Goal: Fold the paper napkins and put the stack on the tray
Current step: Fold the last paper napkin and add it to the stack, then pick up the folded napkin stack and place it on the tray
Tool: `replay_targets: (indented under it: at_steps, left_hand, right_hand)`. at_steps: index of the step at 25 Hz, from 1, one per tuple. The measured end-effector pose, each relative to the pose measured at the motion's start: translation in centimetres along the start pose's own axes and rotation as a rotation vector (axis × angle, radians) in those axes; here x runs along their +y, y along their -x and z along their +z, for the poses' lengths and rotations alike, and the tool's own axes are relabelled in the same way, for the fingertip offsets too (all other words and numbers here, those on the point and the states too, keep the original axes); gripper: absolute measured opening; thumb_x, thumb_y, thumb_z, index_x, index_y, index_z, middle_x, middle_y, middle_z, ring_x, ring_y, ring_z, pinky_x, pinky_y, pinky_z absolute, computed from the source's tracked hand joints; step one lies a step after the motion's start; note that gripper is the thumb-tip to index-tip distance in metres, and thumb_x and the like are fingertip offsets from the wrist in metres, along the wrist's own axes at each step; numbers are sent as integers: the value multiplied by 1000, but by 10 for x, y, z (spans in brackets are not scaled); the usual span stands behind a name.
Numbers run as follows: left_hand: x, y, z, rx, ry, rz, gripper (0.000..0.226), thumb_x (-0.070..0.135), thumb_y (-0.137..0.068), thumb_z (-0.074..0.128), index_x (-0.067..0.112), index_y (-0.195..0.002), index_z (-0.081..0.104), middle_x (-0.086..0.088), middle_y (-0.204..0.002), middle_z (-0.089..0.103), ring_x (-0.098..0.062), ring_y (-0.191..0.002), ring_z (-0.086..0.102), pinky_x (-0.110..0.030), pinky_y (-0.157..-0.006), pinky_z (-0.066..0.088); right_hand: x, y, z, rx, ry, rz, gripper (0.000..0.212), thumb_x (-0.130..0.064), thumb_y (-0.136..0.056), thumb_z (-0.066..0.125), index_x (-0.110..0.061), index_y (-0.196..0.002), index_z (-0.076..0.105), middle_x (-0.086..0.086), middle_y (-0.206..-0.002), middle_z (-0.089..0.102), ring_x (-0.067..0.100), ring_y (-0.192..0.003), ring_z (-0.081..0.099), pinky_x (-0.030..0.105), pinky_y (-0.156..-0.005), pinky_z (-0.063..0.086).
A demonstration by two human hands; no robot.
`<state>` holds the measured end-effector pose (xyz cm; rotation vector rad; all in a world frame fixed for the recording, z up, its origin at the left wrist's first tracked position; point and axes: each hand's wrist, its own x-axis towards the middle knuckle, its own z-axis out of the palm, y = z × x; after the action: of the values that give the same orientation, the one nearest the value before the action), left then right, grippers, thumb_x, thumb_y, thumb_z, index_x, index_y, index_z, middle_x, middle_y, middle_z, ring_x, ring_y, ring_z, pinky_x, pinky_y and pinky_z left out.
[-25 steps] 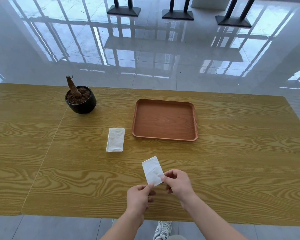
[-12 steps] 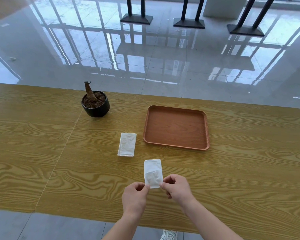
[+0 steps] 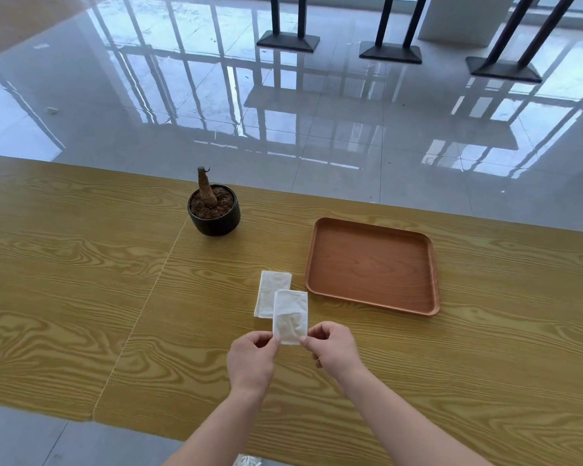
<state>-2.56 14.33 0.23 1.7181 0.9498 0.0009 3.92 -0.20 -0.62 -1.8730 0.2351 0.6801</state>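
A folded white paper napkin [image 3: 290,316] is held upright above the wooden table. My left hand [image 3: 252,359] pinches its lower left corner and my right hand [image 3: 334,348] pinches its lower right corner. Behind it a second folded napkin [image 3: 269,290] lies flat on the table, partly covered from view by the held one. The brown rectangular tray [image 3: 372,265] sits empty to the right of the flat napkin.
A black pot with soil and a bare stump [image 3: 213,210] stands behind and left of the napkins. The table's far edge [image 3: 350,200] borders a glossy tiled floor with dark stand bases [image 3: 389,53]. A seam [image 3: 148,297] runs across the tabletop on the left.
Both hands have carried the held napkin forward and left, so it now overlaps the flat napkin in view. It has turned from tilted to upright. The camera has shifted too.
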Motion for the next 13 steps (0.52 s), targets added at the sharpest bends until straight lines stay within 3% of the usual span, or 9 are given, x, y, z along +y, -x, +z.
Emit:
replay_targets:
  at_steps: [6,13]
  left_hand:
    - [13,-35,-7,38,20,5,6,25,-81,79,23,-76,76,9,-73,75,-9,-75,70,-27,-72,54]
    - [21,-69,-8,37,-22,-24,8,27,-81,79,26,-74,75,12,-75,73,-2,-76,67,-19,-65,47]
  right_hand:
    - [-24,-25,17,14,-4,9,9,-17,-82,74,-13,-78,68,1,-71,69,14,-55,55,34,-57,51]
    - [-34,-53,31,38,58,-3,11,-22,-82,76,-13,-80,70,0,-76,70,15,-65,58,45,-75,58]
